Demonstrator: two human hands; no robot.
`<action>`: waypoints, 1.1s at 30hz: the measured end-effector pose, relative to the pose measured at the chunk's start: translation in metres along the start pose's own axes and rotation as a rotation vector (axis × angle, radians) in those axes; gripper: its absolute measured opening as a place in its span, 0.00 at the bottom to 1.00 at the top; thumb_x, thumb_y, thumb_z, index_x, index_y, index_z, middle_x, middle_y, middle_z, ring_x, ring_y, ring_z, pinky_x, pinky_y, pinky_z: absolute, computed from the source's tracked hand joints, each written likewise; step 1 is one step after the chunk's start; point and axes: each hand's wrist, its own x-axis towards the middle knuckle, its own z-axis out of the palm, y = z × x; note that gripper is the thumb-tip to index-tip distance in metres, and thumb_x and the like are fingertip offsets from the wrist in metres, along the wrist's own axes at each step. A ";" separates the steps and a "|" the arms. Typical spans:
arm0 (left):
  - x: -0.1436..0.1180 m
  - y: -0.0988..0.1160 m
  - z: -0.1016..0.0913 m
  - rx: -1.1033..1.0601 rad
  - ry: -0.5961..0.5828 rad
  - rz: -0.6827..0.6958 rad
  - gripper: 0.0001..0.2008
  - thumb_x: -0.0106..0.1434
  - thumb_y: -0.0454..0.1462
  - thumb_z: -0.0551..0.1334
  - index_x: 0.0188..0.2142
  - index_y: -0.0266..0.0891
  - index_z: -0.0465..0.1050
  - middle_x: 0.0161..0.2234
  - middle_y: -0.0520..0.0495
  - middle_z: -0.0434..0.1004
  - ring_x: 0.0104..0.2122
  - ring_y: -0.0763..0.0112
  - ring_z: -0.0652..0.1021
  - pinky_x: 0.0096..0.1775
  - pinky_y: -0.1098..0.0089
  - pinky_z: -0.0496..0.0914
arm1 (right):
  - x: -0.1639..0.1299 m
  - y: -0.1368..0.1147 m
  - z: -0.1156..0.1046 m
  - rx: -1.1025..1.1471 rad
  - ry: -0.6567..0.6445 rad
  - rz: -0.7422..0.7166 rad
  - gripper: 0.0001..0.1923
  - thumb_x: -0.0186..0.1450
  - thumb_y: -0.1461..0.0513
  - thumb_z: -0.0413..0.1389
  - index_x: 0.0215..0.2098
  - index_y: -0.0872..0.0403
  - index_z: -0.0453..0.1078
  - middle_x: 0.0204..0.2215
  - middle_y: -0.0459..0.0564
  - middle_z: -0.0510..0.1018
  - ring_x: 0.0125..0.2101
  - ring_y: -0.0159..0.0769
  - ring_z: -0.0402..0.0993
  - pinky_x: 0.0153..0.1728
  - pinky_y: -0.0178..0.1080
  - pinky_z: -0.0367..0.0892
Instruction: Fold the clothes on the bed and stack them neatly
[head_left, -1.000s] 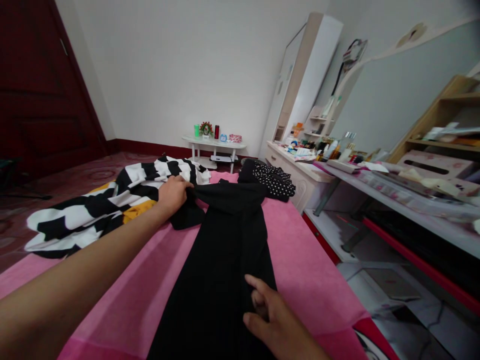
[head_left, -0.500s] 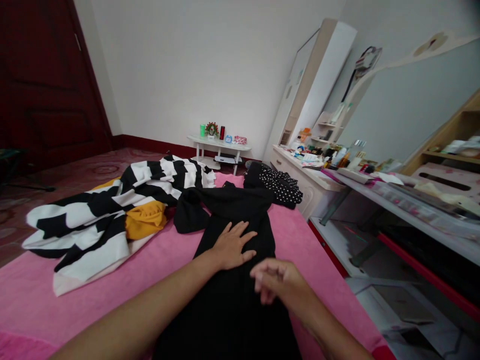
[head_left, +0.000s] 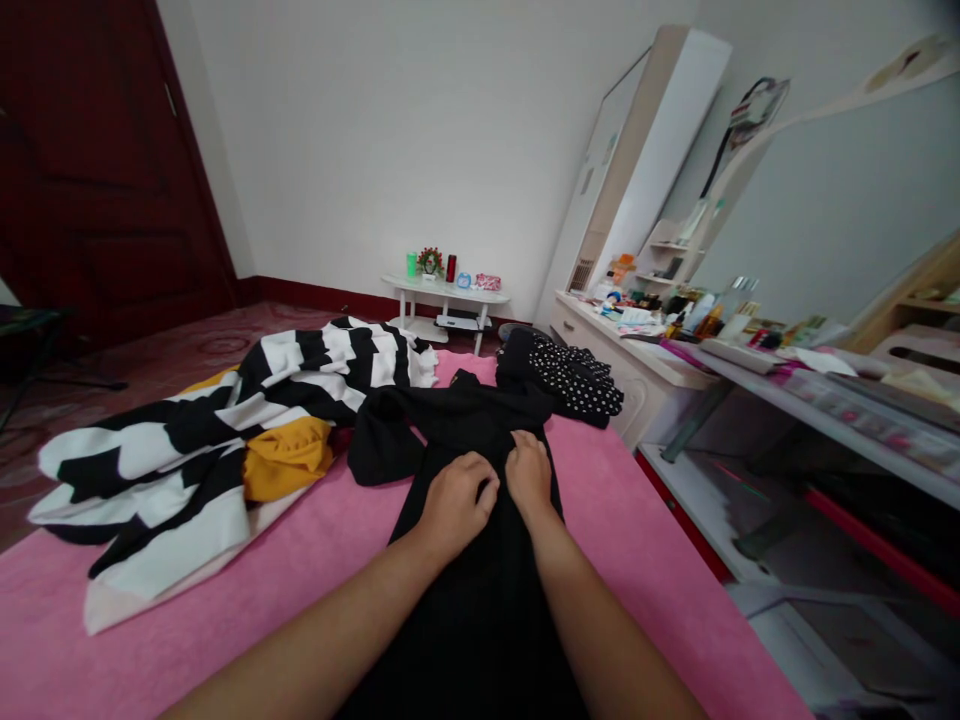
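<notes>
Black ribbed garment spread lengthwise on pink bed; left hand, right hand, each grip pinching its fabric

Black garment, plain, under both hands. Pink bed cover, solid. Black-and-white broad-striped garment at left, mustard-yellow cloth tucked against it. Black fabric with small white polka dots at far edge. Dark red-brown door. White wall with dark red skirting. Reddish patterned floor. White side table carrying green cup, red bottle, pink box. White dresser top, multicoloured clutter.
</notes>
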 end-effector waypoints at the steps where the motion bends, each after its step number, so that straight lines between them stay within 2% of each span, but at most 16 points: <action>1: 0.005 -0.001 -0.002 0.002 0.033 0.009 0.08 0.61 0.33 0.55 0.36 0.44 0.71 0.40 0.48 0.73 0.41 0.66 0.73 0.45 0.65 0.68 | -0.002 -0.001 -0.001 -0.071 -0.023 -0.030 0.23 0.59 0.71 0.43 0.49 0.58 0.71 0.50 0.56 0.72 0.49 0.44 0.66 0.52 0.43 0.60; 5: 0.047 -0.013 -0.005 0.122 0.119 0.036 0.16 0.59 0.32 0.56 0.47 0.45 0.67 0.48 0.47 0.70 0.49 0.63 0.69 0.51 0.63 0.64 | -0.003 0.000 -0.005 -0.176 -0.050 -0.066 0.24 0.61 0.70 0.42 0.52 0.57 0.70 0.51 0.52 0.72 0.48 0.43 0.67 0.50 0.41 0.62; 8: 0.087 -0.032 0.003 0.249 0.099 0.001 0.20 0.60 0.35 0.58 0.53 0.40 0.64 0.52 0.42 0.67 0.53 0.60 0.66 0.54 0.61 0.59 | -0.002 0.001 -0.005 -0.169 -0.043 -0.062 0.25 0.61 0.70 0.42 0.52 0.58 0.69 0.52 0.53 0.72 0.49 0.42 0.66 0.51 0.42 0.61; 10: 0.109 -0.047 0.010 0.307 0.056 -0.057 0.23 0.60 0.41 0.60 0.55 0.38 0.62 0.53 0.38 0.67 0.56 0.56 0.64 0.55 0.58 0.57 | -0.002 0.001 -0.004 -0.150 -0.044 -0.056 0.25 0.61 0.70 0.42 0.52 0.58 0.69 0.51 0.53 0.73 0.49 0.42 0.66 0.52 0.42 0.61; 12: 0.125 -0.059 0.016 0.332 0.002 -0.117 0.25 0.60 0.47 0.60 0.53 0.39 0.64 0.51 0.38 0.70 0.55 0.54 0.65 0.54 0.55 0.57 | -0.002 0.003 -0.003 -0.119 -0.034 -0.051 0.25 0.60 0.71 0.42 0.51 0.56 0.70 0.51 0.53 0.73 0.49 0.41 0.66 0.52 0.42 0.60; 15: 0.140 -0.072 0.017 0.332 -0.052 -0.155 0.15 0.58 0.47 0.62 0.40 0.42 0.73 0.40 0.43 0.76 0.46 0.56 0.73 0.50 0.57 0.60 | -0.001 0.005 -0.002 -0.033 0.010 -0.015 0.24 0.60 0.70 0.42 0.50 0.57 0.69 0.49 0.54 0.73 0.49 0.40 0.67 0.52 0.41 0.60; 18: 0.143 -0.078 0.014 0.330 -0.028 -0.174 0.08 0.60 0.43 0.60 0.31 0.42 0.73 0.31 0.47 0.77 0.38 0.61 0.75 0.46 0.60 0.62 | 0.000 0.008 0.000 0.106 0.068 0.064 0.22 0.59 0.69 0.43 0.51 0.59 0.65 0.47 0.57 0.72 0.47 0.39 0.69 0.50 0.41 0.62; 23: 0.126 -0.084 0.020 0.320 0.095 -0.206 0.08 0.63 0.40 0.56 0.32 0.39 0.70 0.37 0.45 0.75 0.39 0.63 0.74 0.43 0.64 0.64 | -0.001 0.013 0.003 0.345 0.141 0.133 0.22 0.59 0.66 0.46 0.52 0.58 0.60 0.47 0.58 0.71 0.41 0.36 0.72 0.47 0.42 0.66; 27: 0.116 -0.089 0.030 0.265 0.149 -0.225 0.06 0.62 0.38 0.57 0.31 0.39 0.69 0.35 0.45 0.73 0.40 0.63 0.73 0.42 0.65 0.64 | 0.002 0.021 0.002 0.536 0.214 0.222 0.21 0.60 0.62 0.48 0.52 0.55 0.58 0.51 0.58 0.68 0.38 0.34 0.74 0.41 0.40 0.69; 29: 0.115 -0.091 0.033 0.249 0.144 -0.225 0.06 0.62 0.40 0.58 0.34 0.40 0.68 0.35 0.46 0.74 0.41 0.62 0.73 0.44 0.63 0.63 | 0.014 0.029 -0.004 0.584 0.244 0.255 0.22 0.60 0.60 0.47 0.52 0.53 0.58 0.51 0.57 0.68 0.37 0.34 0.75 0.34 0.36 0.70; 31: 0.115 -0.093 0.033 0.233 0.153 -0.243 0.09 0.62 0.42 0.59 0.38 0.40 0.68 0.37 0.44 0.74 0.42 0.59 0.72 0.46 0.61 0.62 | 0.039 0.039 -0.014 0.550 0.258 0.224 0.22 0.59 0.61 0.46 0.52 0.53 0.61 0.48 0.55 0.71 0.36 0.34 0.74 0.30 0.34 0.69; 33: 0.116 -0.094 0.033 0.223 0.159 -0.261 0.14 0.61 0.45 0.60 0.43 0.40 0.67 0.41 0.43 0.74 0.44 0.57 0.72 0.48 0.59 0.61 | 0.074 0.049 -0.026 0.442 0.247 0.103 0.22 0.57 0.64 0.45 0.49 0.55 0.66 0.43 0.54 0.73 0.32 0.32 0.74 0.33 0.36 0.69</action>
